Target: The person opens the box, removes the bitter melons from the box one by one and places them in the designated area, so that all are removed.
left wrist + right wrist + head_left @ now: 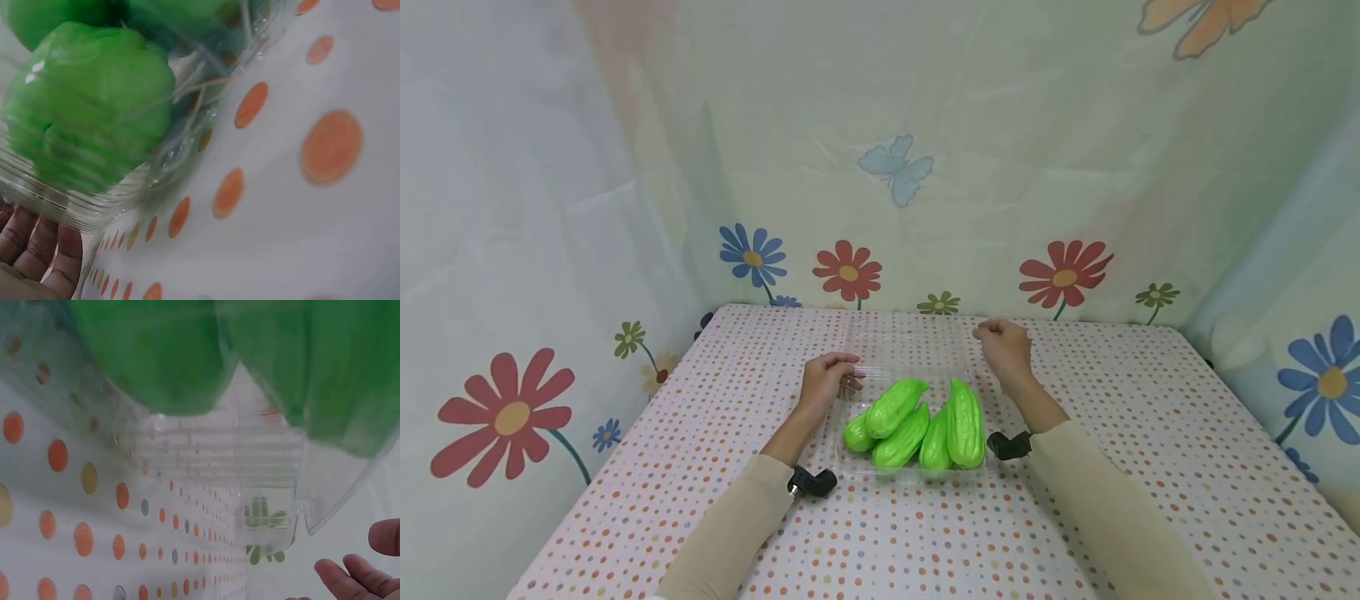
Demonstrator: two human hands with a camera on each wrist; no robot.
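A clear plastic clamshell box stands on the table with several bright green, ridged, elongated vegetables in it. Its transparent lid is folded back toward the far edge. At the box's rear left corner is my left hand; the left wrist view shows its fingers by the ribbed wall, loosely bent, with the thumb out of sight. My right hand is raised beside the lid's right edge. In the right wrist view its thumb and fingertips stand apart, with nothing visible between them.
A dotted cloth covers the table. Behind it hangs a pale curtain printed with flowers and butterflies, and similar fabric closes in both sides. Small black cameras are strapped at both wrists.
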